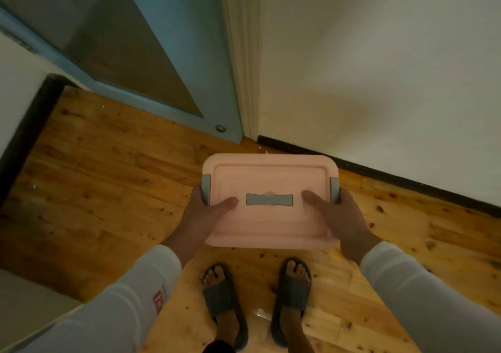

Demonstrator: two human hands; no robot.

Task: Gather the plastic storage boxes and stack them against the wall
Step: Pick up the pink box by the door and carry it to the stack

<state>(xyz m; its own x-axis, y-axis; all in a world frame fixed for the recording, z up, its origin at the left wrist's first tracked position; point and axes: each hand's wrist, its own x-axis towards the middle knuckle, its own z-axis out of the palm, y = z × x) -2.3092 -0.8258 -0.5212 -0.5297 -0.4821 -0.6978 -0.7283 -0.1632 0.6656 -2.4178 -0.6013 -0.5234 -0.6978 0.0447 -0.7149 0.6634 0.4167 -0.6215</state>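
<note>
The left hand (pixel 206 214) grips the left short end of a pink plastic storage box (pixel 271 203), its thumb lying flat on the lid and its fingers wrapped under the edge beside the grey side latch (pixel 206 190). The right hand (pixel 339 217) mirrors it on the opposite end, thumb on the lid, fingers curled around the edge next to the other grey latch (pixel 334 190). Both hands are closed on the box and hold it level in the air, above the wooden floor (pixel 95 190) and in front of the person's feet, which wear dark slide sandals (pixel 291 298).

The lid is shut and carries a grey handle (pixel 269 199) lying flat at its centre, between the two thumbs. The box's far long side points toward the white wall (pixel 379 81), near the black skirting board (pixel 379 173) that runs along its base. The box appears close to the wall but whether it touches cannot be told from this angle.

To the left of the wall stands a cream door frame (pixel 241 67), and beside that a blue door (pixel 162 67) with a grey panel. Both arms wear white long sleeves (pixel 420 285); the left sleeve bears a small red mark.
</note>
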